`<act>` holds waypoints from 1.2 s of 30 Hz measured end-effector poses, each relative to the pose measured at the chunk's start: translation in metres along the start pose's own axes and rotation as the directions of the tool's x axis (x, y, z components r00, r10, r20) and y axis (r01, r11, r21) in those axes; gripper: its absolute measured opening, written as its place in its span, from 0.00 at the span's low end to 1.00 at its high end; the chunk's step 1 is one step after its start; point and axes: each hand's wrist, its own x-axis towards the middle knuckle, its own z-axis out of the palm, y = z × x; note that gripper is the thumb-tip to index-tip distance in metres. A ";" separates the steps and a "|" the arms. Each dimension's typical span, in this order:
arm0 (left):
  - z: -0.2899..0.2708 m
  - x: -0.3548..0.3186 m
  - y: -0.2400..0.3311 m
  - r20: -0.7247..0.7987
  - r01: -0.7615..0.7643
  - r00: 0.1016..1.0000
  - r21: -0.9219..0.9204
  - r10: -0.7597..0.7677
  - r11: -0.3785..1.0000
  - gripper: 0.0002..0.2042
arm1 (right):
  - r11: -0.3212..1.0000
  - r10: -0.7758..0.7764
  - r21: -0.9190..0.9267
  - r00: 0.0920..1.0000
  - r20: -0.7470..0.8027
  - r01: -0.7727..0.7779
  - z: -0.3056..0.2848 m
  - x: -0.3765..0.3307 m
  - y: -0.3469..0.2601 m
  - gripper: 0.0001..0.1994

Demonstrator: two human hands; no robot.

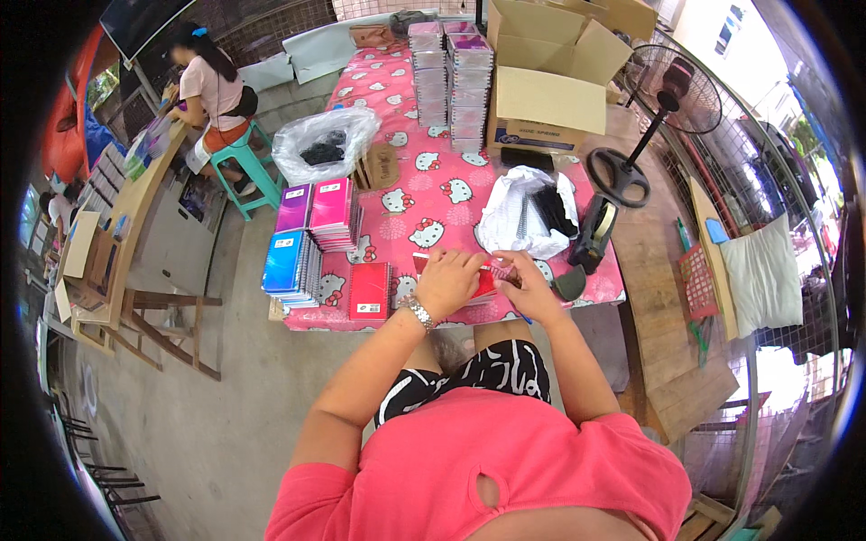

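Observation:
At the near edge of the table, a red spiral notebook [484, 286] lies partly hidden under my hands. My left hand [447, 283] rests across it, fingers bent over the cover and gripping it. My right hand [532, 287] pinches the notebook's right side by the wire spiral, thumb and forefinger close together. Whether those fingers also hold something small, I cannot tell. Another red notebook [370, 290] lies flat beside my left wrist. Past my hands sits a white plastic bag [507, 213] with black spiral pieces [554, 211] in it.
Stacked notebooks, blue [290, 263], purple [294, 208] and pink [332, 206], stand at the left edge. Taller notebook stacks [468, 95] and an open carton [548, 108] are farther back. A tape dispenser [593, 236] and fan [672, 86] are right. A person [214, 86] sits far left.

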 end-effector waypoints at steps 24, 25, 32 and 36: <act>-0.010 -0.014 0.002 0.010 0.155 0.988 0.064 -0.156 0.986 0.12 | 0.638 0.381 -0.684 0.917 -0.118 -0.353 -0.083 -0.020 0.084 0.23; -0.007 -0.014 0.003 -0.046 0.183 0.983 0.109 -0.179 0.977 0.13 | 0.904 0.318 -0.301 0.948 0.001 -0.303 -0.082 -0.009 0.082 0.23; -0.012 -0.008 -0.003 0.204 0.178 0.964 -0.032 -0.168 0.983 0.17 | 0.948 0.137 0.173 0.835 0.532 -0.266 -0.045 0.042 0.027 0.33; -0.014 -0.011 -0.009 0.170 0.187 0.970 -0.067 -0.174 0.980 0.18 | 0.608 0.042 0.646 0.831 0.555 -0.462 -0.044 0.042 0.017 0.24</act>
